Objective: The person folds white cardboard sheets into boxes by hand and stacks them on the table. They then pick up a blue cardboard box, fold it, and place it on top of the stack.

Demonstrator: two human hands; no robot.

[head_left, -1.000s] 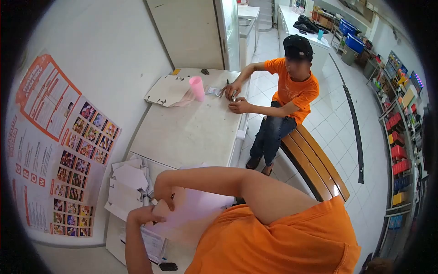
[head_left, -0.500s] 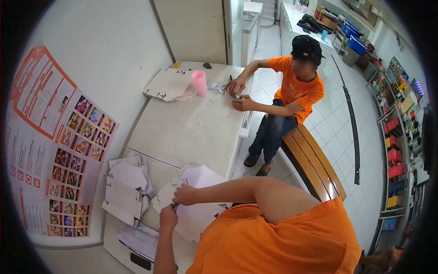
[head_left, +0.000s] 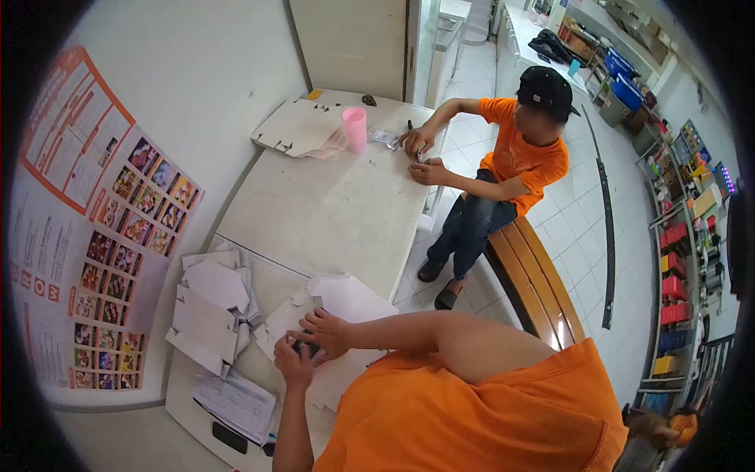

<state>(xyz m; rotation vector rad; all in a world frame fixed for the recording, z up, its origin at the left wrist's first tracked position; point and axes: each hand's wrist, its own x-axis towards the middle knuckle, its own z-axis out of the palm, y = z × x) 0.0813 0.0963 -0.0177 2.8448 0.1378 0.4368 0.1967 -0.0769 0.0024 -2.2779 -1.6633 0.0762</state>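
Observation:
My left hand (head_left: 292, 366) curls around the near side of a small dark object (head_left: 307, 350), whose kind I cannot make out. From the far side, my right hand (head_left: 325, 332) has its bent fingers on the same object. Both hands are low over a flat white card sheet (head_left: 346, 295) with cut tabs, which lies on the table under my forearm. To the left of my hands is a messy stack of similar white die-cut card pieces (head_left: 208, 307).
Written papers (head_left: 236, 405) and a black phone (head_left: 230, 438) lie near the table's edge. A pink cup (head_left: 355, 131) and more card (head_left: 295, 126) stand farther off. A seated co-worker (head_left: 523, 149) handles a small item there. A wooden bench (head_left: 527, 267) stands at right.
My hands have come closer together around the dark object, and my right fingers now spread over it. The view has shifted slightly. The co-worker keeps handling the small item.

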